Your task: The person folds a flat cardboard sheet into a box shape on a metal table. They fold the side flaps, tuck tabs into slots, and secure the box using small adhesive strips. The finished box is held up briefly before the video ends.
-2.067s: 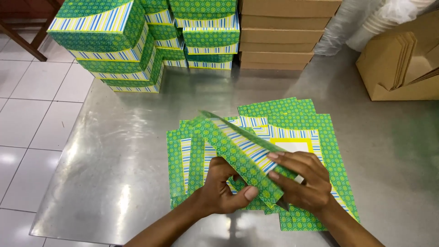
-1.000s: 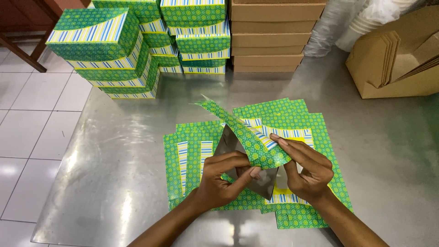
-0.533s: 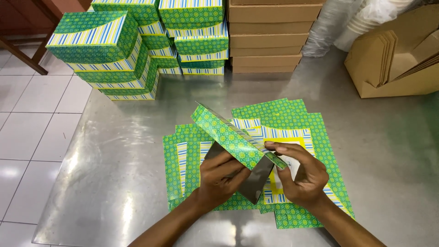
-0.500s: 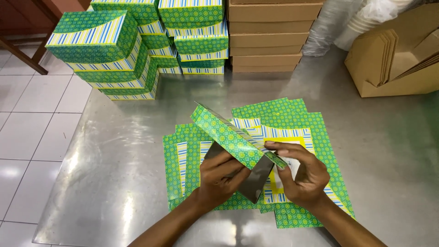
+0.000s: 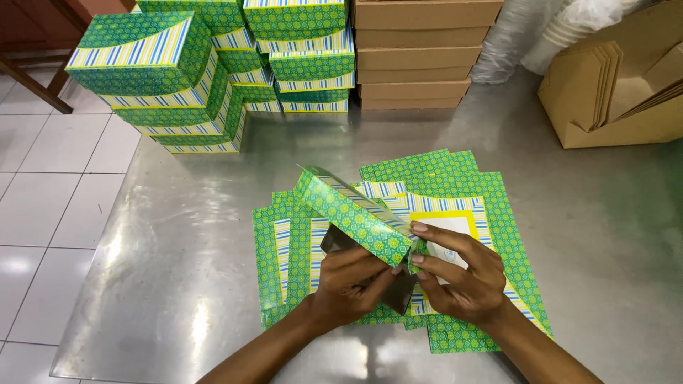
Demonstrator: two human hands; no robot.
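Pinched at its near corner between both hands, the half-folded green patterned carton (image 5: 353,217) stood tilted just left of the frame's centre, its long side wall raised and its grey inner face turned down toward the wrists; the left hand (image 5: 348,284) was closed on the lower flap from beneath, thumb and fingers curled round the grey board, while the right hand (image 5: 459,277) gripped the corner from the other side, its fingers (image 5: 437,235) laid flat along the end flap and its thumb pressed in under it; held so, the corner was braced from both sides, which looked like the way to keep a fold square while a flap was tucked; neither hand was open, and both had hold of the same carton. It hovered just above the stack of flat printed blanks (image 5: 491,213), which lay fanned on the steel table (image 5: 178,235) directly under the hands, near enough to draw from without reaching; finished green boxes (image 5: 153,67) were piled at the upper left of the frame, well apart from the work and along the table's far edge, seemingly to leave the middle free; plain brown cartons (image 5: 420,53) were stacked at the top centre beside them; a brown cardboard holder of flat sheets (image 5: 612,92) sat at the upper right, with clear plastic wrapping (image 5: 541,35) touching behind it; white floor tiles (image 5: 50,178) showed at the left.
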